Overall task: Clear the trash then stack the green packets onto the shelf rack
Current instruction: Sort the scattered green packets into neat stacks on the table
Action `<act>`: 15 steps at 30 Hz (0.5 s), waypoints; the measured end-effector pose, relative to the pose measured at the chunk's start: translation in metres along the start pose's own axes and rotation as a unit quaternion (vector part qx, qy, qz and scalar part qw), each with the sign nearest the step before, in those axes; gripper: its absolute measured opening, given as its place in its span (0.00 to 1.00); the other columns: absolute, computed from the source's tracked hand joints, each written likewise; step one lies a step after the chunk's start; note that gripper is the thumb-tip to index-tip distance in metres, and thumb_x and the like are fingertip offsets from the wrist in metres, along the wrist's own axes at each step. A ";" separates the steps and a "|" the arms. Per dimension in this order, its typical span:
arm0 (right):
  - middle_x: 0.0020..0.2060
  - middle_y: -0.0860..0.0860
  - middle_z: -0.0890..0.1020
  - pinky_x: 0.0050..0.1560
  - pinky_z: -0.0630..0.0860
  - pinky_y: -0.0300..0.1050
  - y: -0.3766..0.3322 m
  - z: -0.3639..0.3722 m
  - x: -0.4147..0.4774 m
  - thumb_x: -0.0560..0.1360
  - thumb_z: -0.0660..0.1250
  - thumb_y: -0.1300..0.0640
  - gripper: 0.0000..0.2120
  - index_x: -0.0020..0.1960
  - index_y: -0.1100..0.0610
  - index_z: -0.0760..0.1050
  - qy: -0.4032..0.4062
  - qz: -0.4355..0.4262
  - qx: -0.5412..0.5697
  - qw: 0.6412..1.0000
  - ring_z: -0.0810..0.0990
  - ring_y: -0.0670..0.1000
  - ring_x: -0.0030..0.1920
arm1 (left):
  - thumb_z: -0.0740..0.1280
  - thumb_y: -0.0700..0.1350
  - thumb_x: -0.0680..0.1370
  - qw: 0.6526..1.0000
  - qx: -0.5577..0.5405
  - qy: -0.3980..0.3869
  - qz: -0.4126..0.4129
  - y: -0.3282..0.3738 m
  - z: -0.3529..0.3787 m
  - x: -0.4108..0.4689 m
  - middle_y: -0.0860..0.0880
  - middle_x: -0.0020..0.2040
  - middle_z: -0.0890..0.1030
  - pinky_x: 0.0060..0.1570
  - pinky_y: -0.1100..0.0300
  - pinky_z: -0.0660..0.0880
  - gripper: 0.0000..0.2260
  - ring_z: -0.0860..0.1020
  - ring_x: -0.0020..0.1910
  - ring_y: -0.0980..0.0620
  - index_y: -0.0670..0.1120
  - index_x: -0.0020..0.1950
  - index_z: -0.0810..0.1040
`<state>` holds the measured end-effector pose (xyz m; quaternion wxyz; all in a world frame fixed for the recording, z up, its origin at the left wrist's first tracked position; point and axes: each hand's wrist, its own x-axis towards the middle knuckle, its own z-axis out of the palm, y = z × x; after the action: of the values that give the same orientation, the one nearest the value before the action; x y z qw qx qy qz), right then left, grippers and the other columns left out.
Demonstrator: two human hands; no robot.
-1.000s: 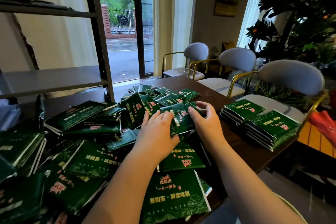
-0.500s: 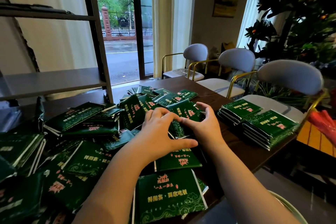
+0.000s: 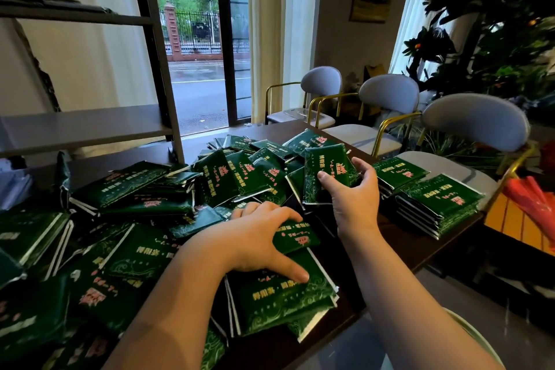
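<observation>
Here's the right hand (image 3: 351, 195), up over the middle of the table (image 3: 390, 237). Thumb's on the front and fingers are wrapped behind a small bunch of packets (image 3: 327, 171). Firm grasp, bunch tipped up on edge, just above the heap (image 3: 135, 249).

Now the left hand (image 3: 258, 237), lower & nearer. Its fingers curl over the far edge of 1 flat packet (image 3: 295, 238), and the thumb reaches down onto the bottom pile (image 3: 279, 300) right under it. So that packet's pinched btwn fingers & thumb.

The heap of loose green packets covers the left & centre of the dark table, overlapping at all angles. Over on the right are 2 tidy lots side by side near the table edge: the far right stack (image 3: 399, 171), just beside the right hand, and the near right stack (image 3: 441, 198).

The shelf rack (image 3: 84, 126) stands far left, w/ its post (image 3: 163, 84) coming down at the back of the heap.

3 grey chairs (image 3: 477, 120) w/ gold frames line the right side. There's a leafy plant (image 3: 492, 39) far right and a window (image 3: 204, 39) far centre.
</observation>
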<state>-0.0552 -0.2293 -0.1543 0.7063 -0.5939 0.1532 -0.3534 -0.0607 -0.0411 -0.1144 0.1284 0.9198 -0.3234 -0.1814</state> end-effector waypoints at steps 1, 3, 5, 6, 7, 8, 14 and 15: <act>0.55 0.52 0.79 0.51 0.82 0.45 -0.001 -0.001 0.001 0.69 0.77 0.65 0.29 0.65 0.52 0.69 0.010 -0.001 0.018 1.000 0.83 0.51 0.52 | 0.74 0.69 0.65 1.000 -0.002 0.013 0.000 0.000 0.001 0.002 0.58 0.74 0.61 0.74 0.47 0.56 0.42 0.54 0.75 0.50 0.66 0.75 0.59; 0.57 0.55 0.80 0.51 0.82 0.44 -0.002 -0.003 0.003 0.70 0.77 0.65 0.29 0.66 0.52 0.69 0.029 0.001 0.060 0.998 0.84 0.52 0.53 | 0.71 0.69 0.68 0.999 0.001 0.043 -0.005 0.001 0.004 0.009 0.56 0.74 0.63 0.72 0.49 0.55 0.38 0.55 0.75 0.49 0.63 0.75 0.61; 0.59 0.57 0.80 0.56 0.82 0.49 -0.003 -0.004 0.004 0.70 0.77 0.65 0.29 0.66 0.52 0.70 0.030 0.015 0.099 0.994 0.84 0.54 0.54 | 0.69 0.68 0.71 0.996 0.008 0.083 -0.022 0.001 0.007 0.017 0.54 0.73 0.65 0.71 0.49 0.55 0.36 0.57 0.74 0.48 0.61 0.75 0.62; 0.60 0.58 0.80 0.58 0.81 0.54 -0.003 -0.004 0.005 0.69 0.78 0.65 0.29 0.65 0.51 0.70 0.026 0.027 0.112 0.993 0.84 0.55 0.55 | 0.68 0.68 0.71 0.994 0.011 0.106 -0.033 0.001 0.010 0.020 0.53 0.73 0.66 0.71 0.49 0.55 0.35 0.58 0.74 0.48 0.60 0.75 0.62; 0.60 0.58 0.80 0.59 0.80 0.58 -0.003 -0.005 0.005 0.69 0.78 0.64 0.29 0.65 0.50 0.70 0.018 0.043 0.117 0.992 0.84 0.56 0.55 | 0.68 0.69 0.72 0.991 0.013 0.130 -0.042 0.000 0.012 0.024 0.53 0.73 0.66 0.71 0.49 0.55 0.36 0.59 0.74 0.48 0.59 0.76 0.61; 0.60 0.59 0.80 0.59 0.79 0.62 -0.003 -0.005 0.006 0.69 0.78 0.63 0.30 0.66 0.49 0.70 0.005 0.063 0.122 0.991 0.84 0.57 0.55 | 0.68 0.69 0.72 0.987 0.011 0.154 -0.050 -0.001 0.015 0.026 0.53 0.73 0.66 0.71 0.49 0.56 0.37 0.60 0.73 0.47 0.58 0.76 0.60; 0.55 0.57 0.82 0.49 0.84 0.57 -0.009 -0.002 -0.003 0.73 0.74 0.64 0.27 0.66 0.48 0.69 -0.110 0.116 0.069 0.985 0.85 0.57 0.51 | 0.72 0.62 0.72 0.964 -0.057 0.250 -0.069 -0.001 0.021 0.032 0.52 0.65 0.70 0.70 0.49 0.62 0.35 0.68 0.66 0.49 0.50 0.71 0.60; 0.54 0.57 0.82 0.47 0.84 0.54 -0.009 -0.002 -0.003 0.73 0.74 0.64 0.26 0.67 0.49 0.69 -0.117 0.119 0.060 0.984 0.86 0.57 0.50 | 0.72 0.61 0.72 0.960 -0.073 0.262 -0.065 0.001 0.021 0.031 0.52 0.62 0.71 0.69 0.49 0.63 0.33 0.69 0.64 0.49 0.50 0.69 0.61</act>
<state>-0.0620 -0.2292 -0.1470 0.7909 -0.5650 0.1178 -0.2035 -0.0470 -0.0641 -0.1411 0.2635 0.9422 -0.2043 0.0347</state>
